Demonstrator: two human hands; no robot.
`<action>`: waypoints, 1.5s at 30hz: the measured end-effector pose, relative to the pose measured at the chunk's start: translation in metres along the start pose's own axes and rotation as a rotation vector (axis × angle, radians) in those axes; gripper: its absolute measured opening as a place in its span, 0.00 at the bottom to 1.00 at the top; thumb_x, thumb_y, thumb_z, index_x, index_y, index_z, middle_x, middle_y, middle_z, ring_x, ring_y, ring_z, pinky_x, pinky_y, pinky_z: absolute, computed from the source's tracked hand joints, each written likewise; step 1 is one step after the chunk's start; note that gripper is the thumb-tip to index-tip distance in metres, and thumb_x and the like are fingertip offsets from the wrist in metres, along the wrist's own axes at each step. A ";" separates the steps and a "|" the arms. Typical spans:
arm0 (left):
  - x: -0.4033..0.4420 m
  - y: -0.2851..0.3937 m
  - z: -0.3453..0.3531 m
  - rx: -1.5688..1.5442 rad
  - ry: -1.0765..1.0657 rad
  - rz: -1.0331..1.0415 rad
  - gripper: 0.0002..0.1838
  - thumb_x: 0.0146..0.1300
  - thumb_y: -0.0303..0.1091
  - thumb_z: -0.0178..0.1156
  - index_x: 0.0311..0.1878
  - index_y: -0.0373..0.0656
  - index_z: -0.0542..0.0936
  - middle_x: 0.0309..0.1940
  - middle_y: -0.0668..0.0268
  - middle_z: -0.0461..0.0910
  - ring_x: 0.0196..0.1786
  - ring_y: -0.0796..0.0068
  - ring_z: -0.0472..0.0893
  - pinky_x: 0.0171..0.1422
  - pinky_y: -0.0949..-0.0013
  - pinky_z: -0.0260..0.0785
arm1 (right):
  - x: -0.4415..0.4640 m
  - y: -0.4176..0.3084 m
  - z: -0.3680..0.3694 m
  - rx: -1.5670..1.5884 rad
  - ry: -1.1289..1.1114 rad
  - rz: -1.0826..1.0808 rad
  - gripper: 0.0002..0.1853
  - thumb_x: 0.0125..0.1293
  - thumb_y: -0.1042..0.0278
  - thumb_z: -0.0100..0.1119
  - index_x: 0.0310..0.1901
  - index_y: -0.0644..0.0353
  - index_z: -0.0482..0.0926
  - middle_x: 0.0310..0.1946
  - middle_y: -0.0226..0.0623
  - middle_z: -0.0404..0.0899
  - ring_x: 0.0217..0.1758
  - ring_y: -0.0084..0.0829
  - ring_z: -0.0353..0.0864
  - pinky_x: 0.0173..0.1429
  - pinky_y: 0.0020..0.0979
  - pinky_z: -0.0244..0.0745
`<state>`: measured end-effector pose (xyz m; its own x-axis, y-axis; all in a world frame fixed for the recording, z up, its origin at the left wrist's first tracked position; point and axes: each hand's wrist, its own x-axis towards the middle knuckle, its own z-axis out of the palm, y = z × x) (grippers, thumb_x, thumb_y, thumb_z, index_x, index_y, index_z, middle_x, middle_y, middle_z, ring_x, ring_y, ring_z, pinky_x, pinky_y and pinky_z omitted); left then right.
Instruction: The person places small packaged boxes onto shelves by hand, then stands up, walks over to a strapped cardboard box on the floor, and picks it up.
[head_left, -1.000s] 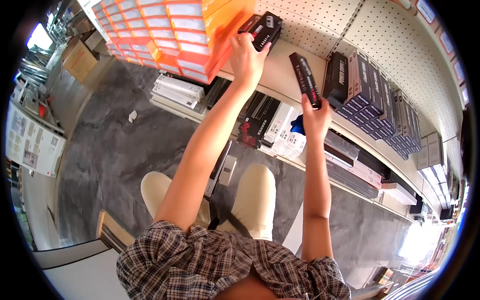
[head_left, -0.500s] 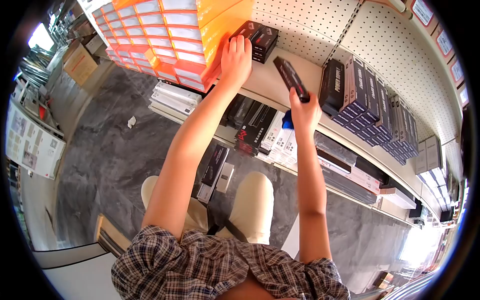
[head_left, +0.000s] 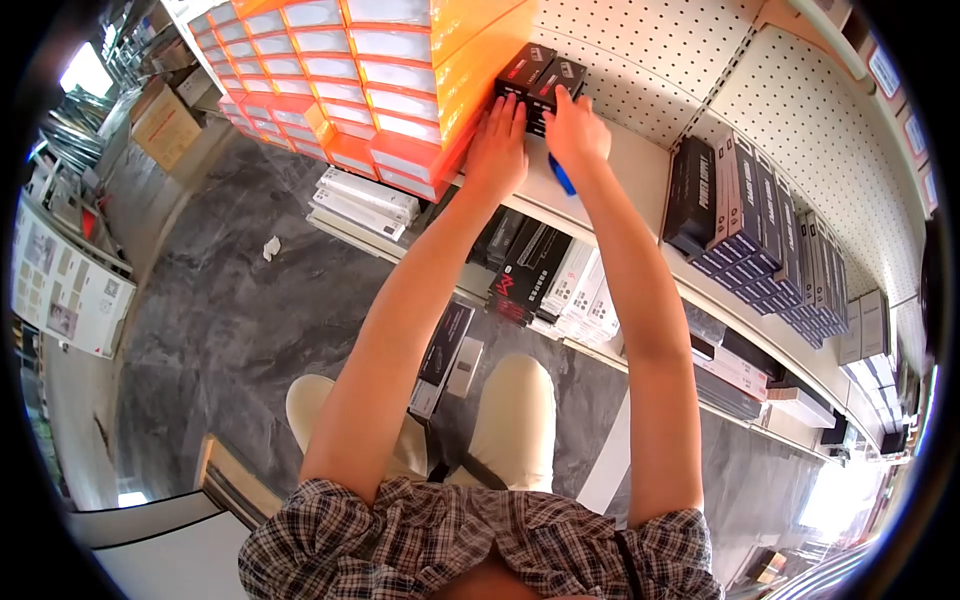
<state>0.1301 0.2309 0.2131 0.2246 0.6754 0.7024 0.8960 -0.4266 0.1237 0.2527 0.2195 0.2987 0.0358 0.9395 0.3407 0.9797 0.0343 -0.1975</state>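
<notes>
Small black boxes [head_left: 527, 68] with printed tops stand stacked on the shelf, right beside the orange-framed boxes. Against the left front of this stack lies my left hand [head_left: 500, 150], its fingers stretched out and pressed on the boxes. My right hand [head_left: 580, 132] is at the stack's right front, the index finger extended on a box and the other fingers curled. Out of its palm side sticks a blue object [head_left: 561, 176], whose kind I cannot make out. Part of the stack's front is hidden by both hands.
The tall orange-framed block [head_left: 400, 75] rises on the left. Further right on the shelf stand rows of black power supply boxes [head_left: 740, 200]. A lower shelf holds black and white boxes [head_left: 540, 265]. Long boxes [head_left: 440, 350] lie on the floor by my knees.
My right hand has moved up and left to the stack; the black box it held in the air is now at the stack. My left hand has shifted slightly down its front. The view has moved slightly.
</notes>
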 end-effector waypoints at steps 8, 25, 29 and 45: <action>0.006 0.003 -0.009 -0.024 -0.115 0.002 0.44 0.47 0.33 0.60 0.67 0.32 0.51 0.69 0.53 0.49 0.72 0.59 0.50 0.75 0.59 0.41 | 0.032 0.023 0.016 0.158 -0.005 0.013 0.25 0.63 0.53 0.53 0.61 0.39 0.64 0.61 0.32 0.67 0.58 0.37 0.72 0.54 0.40 0.72; -0.280 -0.032 -0.052 -0.419 0.113 -0.531 0.09 0.47 0.21 0.54 0.34 0.40 0.73 0.37 0.58 0.76 0.42 0.56 0.75 0.44 0.61 0.68 | -0.237 0.009 0.115 0.948 0.257 -0.188 0.06 0.55 0.81 0.53 0.34 0.63 0.76 0.27 0.39 0.77 0.27 0.28 0.76 0.31 0.27 0.70; -0.373 -0.013 -0.015 -0.103 -0.676 -0.829 0.56 0.40 0.54 0.71 0.67 0.36 0.53 0.63 0.51 0.60 0.65 0.49 0.61 0.66 0.53 0.56 | -0.311 0.000 0.204 0.990 -0.213 0.130 0.08 0.57 0.77 0.51 0.38 0.61 0.76 0.30 0.40 0.78 0.32 0.35 0.79 0.38 0.31 0.73; -0.342 -0.044 -0.064 -0.194 -0.926 -0.995 0.30 0.39 0.39 0.67 0.48 0.42 0.71 0.43 0.56 0.78 0.49 0.54 0.77 0.50 0.57 0.70 | -0.321 0.010 0.212 0.728 -0.395 -0.022 0.23 0.55 0.69 0.56 0.55 0.54 0.69 0.50 0.44 0.75 0.42 0.43 0.80 0.49 0.38 0.74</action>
<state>-0.0101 -0.0195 0.0125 -0.2357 0.8613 -0.4501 0.7777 0.4449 0.4441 0.2091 -0.0096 -0.0071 -0.1871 0.9819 0.0303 0.6020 0.1390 -0.7863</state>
